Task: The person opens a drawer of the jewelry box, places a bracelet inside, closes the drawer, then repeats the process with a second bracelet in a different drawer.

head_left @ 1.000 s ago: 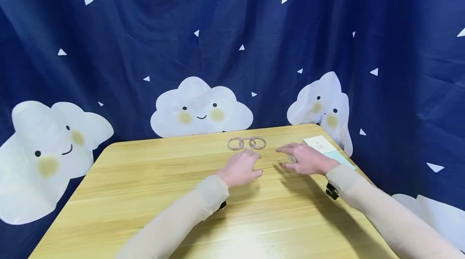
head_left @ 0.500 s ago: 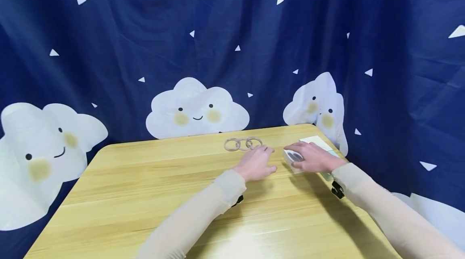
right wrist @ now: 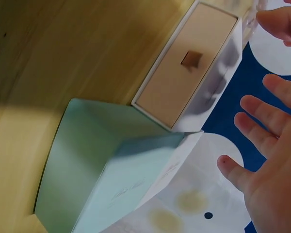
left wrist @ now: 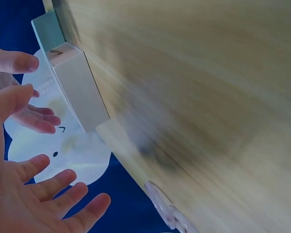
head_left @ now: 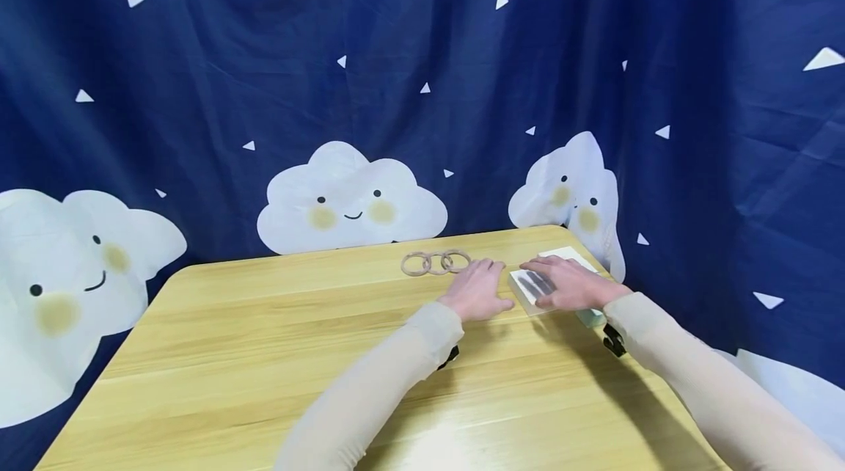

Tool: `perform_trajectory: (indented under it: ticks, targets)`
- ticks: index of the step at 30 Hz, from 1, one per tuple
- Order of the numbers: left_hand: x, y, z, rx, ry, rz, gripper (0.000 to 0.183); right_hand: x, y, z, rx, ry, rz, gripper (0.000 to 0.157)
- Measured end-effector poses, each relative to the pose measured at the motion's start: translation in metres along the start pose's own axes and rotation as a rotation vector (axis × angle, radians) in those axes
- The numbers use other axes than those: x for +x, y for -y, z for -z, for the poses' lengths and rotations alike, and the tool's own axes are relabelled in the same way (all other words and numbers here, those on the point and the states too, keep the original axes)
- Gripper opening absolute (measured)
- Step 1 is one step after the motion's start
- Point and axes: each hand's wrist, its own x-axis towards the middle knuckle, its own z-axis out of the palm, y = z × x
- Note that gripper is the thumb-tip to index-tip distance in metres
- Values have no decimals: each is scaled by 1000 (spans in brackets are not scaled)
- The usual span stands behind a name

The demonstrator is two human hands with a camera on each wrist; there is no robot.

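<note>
Table (head_left: pixel 251 353) carries box (head_left: pixel 523 290) and rings (head_left: pixel 428 263) before blue curtain (head_left: pixel 396 31); right hand (head_left: pixel 569 285) hovers over box, left hand (head_left: pixel 478 290) beside it, both grips released.

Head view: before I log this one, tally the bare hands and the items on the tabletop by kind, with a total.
Hands: 2 (left hand, right hand)
Boxes: 2 (white box, mint-and-white box)
Chains: 1 (linked rings)
Total: 5

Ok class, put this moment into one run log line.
left hand: open, left of white box | right hand: open, over white box | mint-and-white box: beside white box | linked rings: on table, farther back
</note>
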Motion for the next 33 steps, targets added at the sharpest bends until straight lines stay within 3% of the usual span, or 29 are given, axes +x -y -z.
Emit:
perform_trajectory:
  ticks: [14, 33]
  targets:
    - [17, -16, -16, 9, 33, 50, 80, 1, -14, -4, 38, 71, -53, 92]
    - [38, -23, -38, -74, 68, 107, 84, 8, -17, -2, 8, 127, -50, 94]
